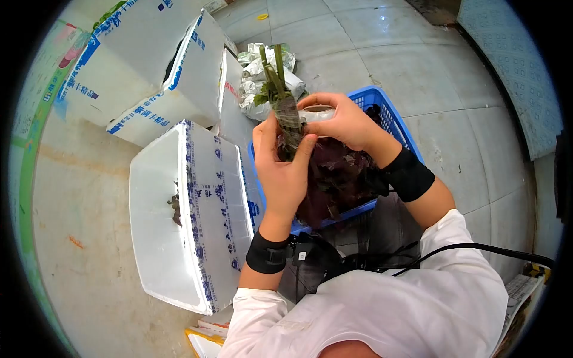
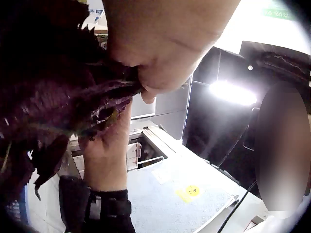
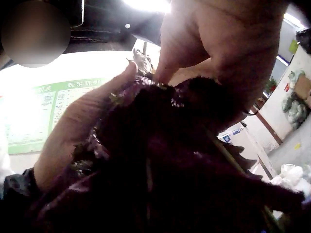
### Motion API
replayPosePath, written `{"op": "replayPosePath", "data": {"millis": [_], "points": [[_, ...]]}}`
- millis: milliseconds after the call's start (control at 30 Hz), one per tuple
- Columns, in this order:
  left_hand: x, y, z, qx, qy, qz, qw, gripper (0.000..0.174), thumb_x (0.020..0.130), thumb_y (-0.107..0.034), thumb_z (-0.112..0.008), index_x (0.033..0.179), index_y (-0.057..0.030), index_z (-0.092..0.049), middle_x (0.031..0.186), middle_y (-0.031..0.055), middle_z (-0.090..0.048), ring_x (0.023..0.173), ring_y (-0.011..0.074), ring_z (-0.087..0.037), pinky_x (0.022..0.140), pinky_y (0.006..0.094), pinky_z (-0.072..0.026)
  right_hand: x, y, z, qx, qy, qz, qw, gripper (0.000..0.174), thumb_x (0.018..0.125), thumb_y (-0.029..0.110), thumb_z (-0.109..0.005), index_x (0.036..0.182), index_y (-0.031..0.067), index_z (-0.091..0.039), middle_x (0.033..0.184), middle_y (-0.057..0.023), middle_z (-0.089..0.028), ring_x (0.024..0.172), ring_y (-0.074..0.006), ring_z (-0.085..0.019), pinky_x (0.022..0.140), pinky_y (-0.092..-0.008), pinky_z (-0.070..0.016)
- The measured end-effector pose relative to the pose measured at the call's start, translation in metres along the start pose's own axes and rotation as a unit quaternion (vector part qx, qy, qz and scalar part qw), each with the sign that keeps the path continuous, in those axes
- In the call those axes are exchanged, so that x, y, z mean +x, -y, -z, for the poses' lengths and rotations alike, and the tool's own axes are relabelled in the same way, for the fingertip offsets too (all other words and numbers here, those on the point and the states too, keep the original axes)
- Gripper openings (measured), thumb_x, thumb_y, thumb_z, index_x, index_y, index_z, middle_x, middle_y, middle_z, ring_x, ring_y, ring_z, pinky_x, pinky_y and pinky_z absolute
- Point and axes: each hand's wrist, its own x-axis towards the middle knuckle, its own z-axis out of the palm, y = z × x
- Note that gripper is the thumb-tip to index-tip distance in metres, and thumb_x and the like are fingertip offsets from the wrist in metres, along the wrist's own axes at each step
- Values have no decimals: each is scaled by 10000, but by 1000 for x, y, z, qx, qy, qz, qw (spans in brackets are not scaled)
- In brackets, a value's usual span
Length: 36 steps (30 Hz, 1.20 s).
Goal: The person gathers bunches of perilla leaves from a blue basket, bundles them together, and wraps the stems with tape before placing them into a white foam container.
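Observation:
A bunch of purple-leaved greens (image 1: pixel 286 116) stands stems-up, with a clear wrap around its stalks. My left hand (image 1: pixel 283 182) grips it, thumb on one side and fingers on the other. My right hand (image 1: pixel 352 125) holds a roll of clear tape (image 1: pixel 317 112) against the bunch, its fingers curled around the roll. In the left wrist view, dark purple leaves (image 2: pixel 53 102) hang beside my left hand (image 2: pixel 165 43), with my right hand (image 2: pixel 99 145) behind them. Purple leaves (image 3: pixel 160 145) fill the right wrist view's lower middle, hiding much of the grip.
Under the hands sits a blue plastic basket (image 1: pixel 397 116) with purple leaves in it. To the left, a white foam box (image 1: pixel 158 250) holds a dark leaf scrap; larger foam boxes (image 1: pixel 137 59) stand behind. Wrapped bundles (image 1: pixel 253 89) lie past the basket on the tiled floor (image 1: pixel 441 77).

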Motion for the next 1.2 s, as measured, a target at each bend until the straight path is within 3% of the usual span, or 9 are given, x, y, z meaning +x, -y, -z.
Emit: {"op": "replayPosePath", "data": {"millis": [200, 400, 533, 633, 700, 967, 1067, 1133, 1200], "points": [[11, -6, 21, -122, 46, 111, 985, 528, 890, -26, -781, 1361, 42, -551, 1155, 97, -670, 1025, 197, -671, 939, 298, -511, -16, 26, -2, -204, -61, 86, 973, 468, 779, 70, -808, 1226, 19, -678, 1151, -49, -695, 1055, -132, -640, 936, -295, -518], [13, -5, 33, -414, 133, 125, 892, 551, 887, -57, -792, 1363, 28, -529, 1184, 125, -692, 1129, 223, -677, 1011, 370, -526, -7, 35, 9, -189, 76, 168, 965, 522, 720, 136, -886, 1208, 40, -729, 1152, -66, -704, 1071, -178, -643, 960, -326, -503], [14, -11, 27, -361, 124, 118, 917, 523, 864, -62, -803, 1329, 30, -580, 1175, 111, -668, 1077, 197, -657, 982, 329, -510, -13, 43, 10, -125, 120, 105, 979, 524, 726, 101, -869, 1228, 39, -729, 1165, -58, -699, 1063, -169, -642, 951, -319, -510], [27, -5, 24, -98, 89, -134, 982, 480, 820, -58, -806, 1268, 27, -658, 1117, 74, -569, 947, 168, -540, 872, 273, -459, -16, 43, 12, -103, 113, 105, 983, 505, 744, 70, -849, 1233, 26, -730, 1191, -58, -692, 1050, -158, -640, 922, -314, -519], [27, -15, 19, -101, 86, -103, 986, 466, 830, -67, -802, 1264, 30, -661, 1098, 73, -577, 933, 169, -545, 868, 281, -462, -11, 33, 16, -138, 115, 212, 961, 477, 754, 54, -840, 1219, 22, -738, 1188, -61, -699, 1032, -144, -639, 883, -304, -527], [25, -26, 19, -9, 58, -129, 990, 526, 822, -151, -837, 1275, 32, -643, 1124, 158, -639, 1016, 298, -650, 900, 367, -522, -22, 41, 13, -163, 33, 173, 971, 428, 765, 66, -849, 1182, 29, -755, 1174, -86, -701, 1089, -157, -624, 951, -303, -493], [23, -22, 12, -23, 42, -115, 992, 593, 778, -73, -845, 1311, 29, -607, 1173, 165, -620, 1025, 306, -656, 891, 356, -523, -22, 46, 0, -228, -23, 254, 940, 410, 756, 94, -870, 1143, 17, -760, 1221, -94, -660, 1111, -199, -627, 963, -315, -494], [23, -7, 20, -49, 59, -92, 993, 604, 774, 42, -805, 1335, 31, -580, 1226, 131, -611, 1074, 247, -657, 911, 334, -522, -22, 46, -2, -245, -31, 229, 942, 465, 732, 117, -898, 1155, 3, -742, 1264, -84, -618, 1137, -214, -618, 967, -324, -496], [22, -1, 29, -206, 111, 60, 970, 537, 815, 105, -752, 1318, 47, -575, 1257, 88, -613, 1106, 186, -643, 942, 314, -522, -26, 53, -5, -291, -27, 237, 926, 492, 724, 125, -908, 1167, 2, -733, 1269, -87, -615, 1139, -211, -616, 967, -324, -494]]}}
